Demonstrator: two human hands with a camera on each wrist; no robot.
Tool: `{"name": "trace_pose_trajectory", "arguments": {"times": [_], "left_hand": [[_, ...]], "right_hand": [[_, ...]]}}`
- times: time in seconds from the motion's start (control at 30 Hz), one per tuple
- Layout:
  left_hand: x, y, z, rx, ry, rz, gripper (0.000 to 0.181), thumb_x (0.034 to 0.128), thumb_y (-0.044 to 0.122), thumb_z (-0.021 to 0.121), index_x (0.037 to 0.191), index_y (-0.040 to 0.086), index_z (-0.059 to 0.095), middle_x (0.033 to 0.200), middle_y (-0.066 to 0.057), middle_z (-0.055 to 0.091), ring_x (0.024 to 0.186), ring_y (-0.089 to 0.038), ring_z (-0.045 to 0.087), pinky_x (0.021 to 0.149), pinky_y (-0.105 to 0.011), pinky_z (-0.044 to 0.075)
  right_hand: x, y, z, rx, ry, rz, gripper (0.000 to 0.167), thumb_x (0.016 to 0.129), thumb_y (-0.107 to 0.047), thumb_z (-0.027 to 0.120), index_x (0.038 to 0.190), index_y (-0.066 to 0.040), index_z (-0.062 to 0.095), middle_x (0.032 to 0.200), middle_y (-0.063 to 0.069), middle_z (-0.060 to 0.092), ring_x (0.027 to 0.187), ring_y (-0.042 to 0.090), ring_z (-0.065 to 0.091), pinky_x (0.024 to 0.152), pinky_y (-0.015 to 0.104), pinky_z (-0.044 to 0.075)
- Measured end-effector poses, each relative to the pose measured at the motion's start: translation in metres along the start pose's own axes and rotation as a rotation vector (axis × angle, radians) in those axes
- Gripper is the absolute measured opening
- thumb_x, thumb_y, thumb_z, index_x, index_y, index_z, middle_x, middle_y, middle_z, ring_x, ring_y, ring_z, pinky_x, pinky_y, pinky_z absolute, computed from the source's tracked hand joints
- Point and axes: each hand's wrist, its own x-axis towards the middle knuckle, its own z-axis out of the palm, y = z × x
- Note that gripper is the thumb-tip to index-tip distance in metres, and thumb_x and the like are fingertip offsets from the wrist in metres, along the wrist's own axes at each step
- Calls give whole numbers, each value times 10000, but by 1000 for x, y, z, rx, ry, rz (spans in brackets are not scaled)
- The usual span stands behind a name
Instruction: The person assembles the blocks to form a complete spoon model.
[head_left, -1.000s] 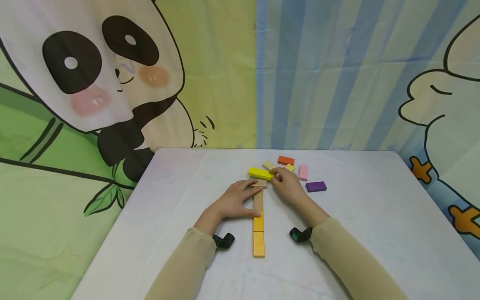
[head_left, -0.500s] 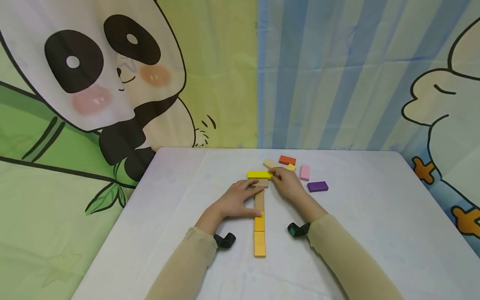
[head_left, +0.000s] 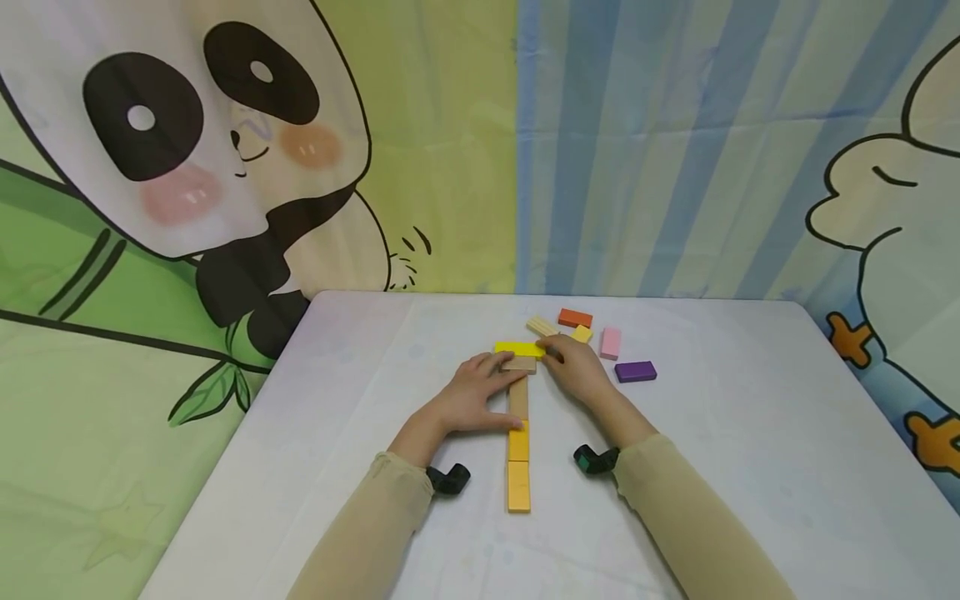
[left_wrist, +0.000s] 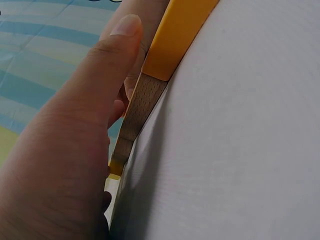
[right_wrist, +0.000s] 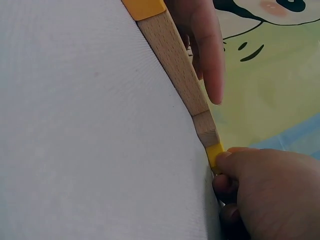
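A row of flat wooden blocks runs away from me in the head view. Two orange-yellow blocks (head_left: pixel 518 486) are nearest, then a lengthwise tan block (head_left: pixel 518 402) and a crosswise tan block (head_left: pixel 522 364). Behind that one lies a bright yellow block (head_left: pixel 516 347), also crosswise. My right hand (head_left: pixel 576 368) pinches its right end between thumb and fingers; the right wrist view shows this grip on the yellow block (right_wrist: pixel 213 155). My left hand (head_left: pixel 474 400) is spread over the row's left side, thumb at an orange-yellow block and fingertips by the tan blocks.
Beyond the right hand lie a pale ridged block (head_left: pixel 541 326), an orange-red block (head_left: pixel 575 317) and a small yellow block (head_left: pixel 582 333). A pink block (head_left: pixel 611 343) and a purple block (head_left: pixel 635 372) are farther right. A patterned curtain (head_left: pixel 450 167) hangs behind the white table (head_left: pixel 720 433).
The yellow block has turned from slanted to straight crosswise and now lies against the crosswise tan block, still pinched by my right hand. My left hand has stayed at the row.
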Motion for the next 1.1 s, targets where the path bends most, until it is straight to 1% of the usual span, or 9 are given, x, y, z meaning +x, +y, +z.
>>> {"name": "trace_pose_trajectory", "arguments": {"times": [0.17,0.37,0.5,0.53,0.63,0.77,0.87,1.0,1.1], "left_hand": [[0,-1,2,7,3,-25,921,749,917,409,1536,462,264,1679,5,74,1540,-315,77,1215,-568,140],[2,0,4,41,-11,-33,895,768,909,388,1538,480,232,1676,-10,103,1542,-324,77,1221,-553,150],[3,0,3,40,-16,-39,890,770,903,400,1537,485,229,1675,-3,108,1543,-318,81,1225,-542,146],[3,0,3,40,-16,-39,888,770,901,406,1536,487,230,1675,-4,110,1543,-318,84,1226,-541,145],[3,-1,4,43,-12,-34,875,778,892,414,1534,494,224,1674,-9,113,1540,-328,94,1225,-543,149],[4,-1,6,50,-15,-28,874,776,894,410,1531,505,206,1674,-10,105,1541,-328,86,1224,-548,151],[5,0,6,45,-21,-33,890,765,907,399,1533,500,205,1676,-7,99,1545,-312,71,1228,-541,146],[6,0,6,45,-24,-39,906,756,919,386,1536,493,210,1676,-3,98,1547,-299,68,1232,-530,145],[6,-1,7,48,-27,-41,918,751,923,385,1538,484,213,1676,1,94,1547,-292,67,1233,-523,146]], "right_hand": [[-1,0,2,-10,-4,-4,307,989,-202,602,1287,-145,648,1333,94,631,1185,288,602,1059,500,461],[-1,0,1,2,10,-8,300,984,-217,608,1271,-146,661,1324,99,636,1176,288,607,1046,496,469],[-1,2,-1,55,39,34,310,995,-242,565,1283,-165,651,1353,95,616,1194,295,582,1059,508,452],[-1,3,-1,71,58,48,317,999,-244,550,1292,-168,643,1353,92,613,1168,283,582,1045,495,459],[0,7,-3,131,116,98,342,1004,-229,517,1328,-171,607,1201,93,646,912,242,636,845,428,525],[0,12,-7,169,146,149,374,1009,-217,495,1367,-133,564,964,98,625,662,223,596,660,372,480],[1,13,-14,148,152,201,390,1008,-206,476,1370,-83,552,1083,140,661,885,285,643,828,431,527],[1,13,-23,124,171,287,381,1014,-171,442,1348,-26,552,1325,181,612,1256,366,551,1079,522,436],[2,12,-26,119,169,308,368,1021,-158,428,1339,-40,570,1261,180,651,1193,362,593,1039,516,468]]}}
